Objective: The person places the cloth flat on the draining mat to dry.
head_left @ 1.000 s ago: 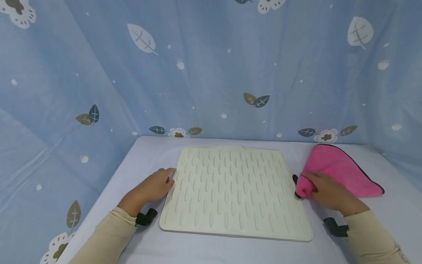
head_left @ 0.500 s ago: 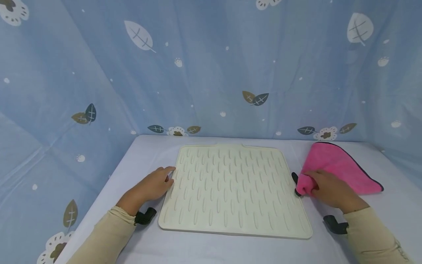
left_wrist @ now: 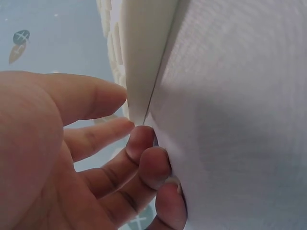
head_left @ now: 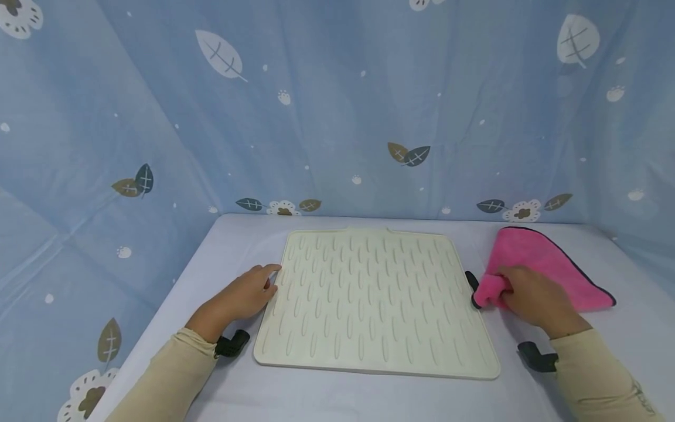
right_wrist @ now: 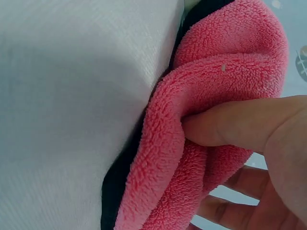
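- Mat: one, cream and ribbed [head_left: 374, 302], lying flat on the worktop [head_left: 311, 395], nearer its far edge than the two ends of that edge.
- Pink cloth [head_left: 543, 255]: one, dark-bordered, spread near the worktop's far right corner. Its bunched end sits at the mat's right edge; I cannot tell whether the two touch.
- Hands: two, well apart, one on either side of the mat.
- Left hand [head_left: 241, 298]: thumb and forefinger touch the mat's left edge, fingers loosely bent; the other fingertips rest against the white worktop covering.
- Right hand [head_left: 538, 302]: pinches the bunched end of the pink cloth, thumb pressed into the pile.
- Sleeves: two, beige, one on the left arm [head_left: 163, 378], one on the right [head_left: 601, 378].
- Black fittings: two, one at the left wrist [head_left: 232, 344], one at the right [head_left: 537, 357].
- Obstruction: the right hand hides part of the pink cloth from above.
- Surroundings: blue curtain [head_left: 337, 105], printed with leaves, flowers and paw prints, behind the worktop's far edge and along its left.
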The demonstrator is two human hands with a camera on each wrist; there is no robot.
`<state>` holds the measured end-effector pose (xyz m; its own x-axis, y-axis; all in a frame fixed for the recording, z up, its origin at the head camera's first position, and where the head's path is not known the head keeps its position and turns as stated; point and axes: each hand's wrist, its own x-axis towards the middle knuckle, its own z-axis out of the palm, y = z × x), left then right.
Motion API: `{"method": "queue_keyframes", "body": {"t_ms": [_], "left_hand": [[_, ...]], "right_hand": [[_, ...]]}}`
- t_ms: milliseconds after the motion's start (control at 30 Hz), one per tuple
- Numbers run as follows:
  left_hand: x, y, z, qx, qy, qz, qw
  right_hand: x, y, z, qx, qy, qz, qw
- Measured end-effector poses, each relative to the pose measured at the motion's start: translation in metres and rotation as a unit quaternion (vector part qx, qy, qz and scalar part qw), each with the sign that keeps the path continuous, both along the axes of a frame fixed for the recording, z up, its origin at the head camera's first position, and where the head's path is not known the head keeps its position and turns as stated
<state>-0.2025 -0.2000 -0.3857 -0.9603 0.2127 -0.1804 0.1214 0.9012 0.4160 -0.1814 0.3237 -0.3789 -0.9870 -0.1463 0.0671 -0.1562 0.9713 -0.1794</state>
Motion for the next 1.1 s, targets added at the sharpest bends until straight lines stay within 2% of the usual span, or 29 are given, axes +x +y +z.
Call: {"method": "queue_keyframes", "body": {"t_ms": [433,600,967,1100], "left_hand": [[0.000,-0.002,-0.003,0.000,-0.016,0.003,0.9999],[-0.001,-0.001,-0.004,0.000,-0.016,-0.006,0.9999],[-0.001,-0.003,-0.004,0.007,-0.014,-0.011,0.9998],[0.000,-0.003,-0.003,0.010,-0.016,-0.009,0.9998]], "right_hand": [[0.000,-0.007,0.005,-0.009,0.071,-0.002,0.997],[0.002,-0.009,0.007,-0.010,0.100,-0.005,0.995],[0.011,-0.023,0.017,-0.042,0.186,0.001,0.982],[0.015,-0.032,0.022,-0.058,0.193,0.000,0.980]]}}
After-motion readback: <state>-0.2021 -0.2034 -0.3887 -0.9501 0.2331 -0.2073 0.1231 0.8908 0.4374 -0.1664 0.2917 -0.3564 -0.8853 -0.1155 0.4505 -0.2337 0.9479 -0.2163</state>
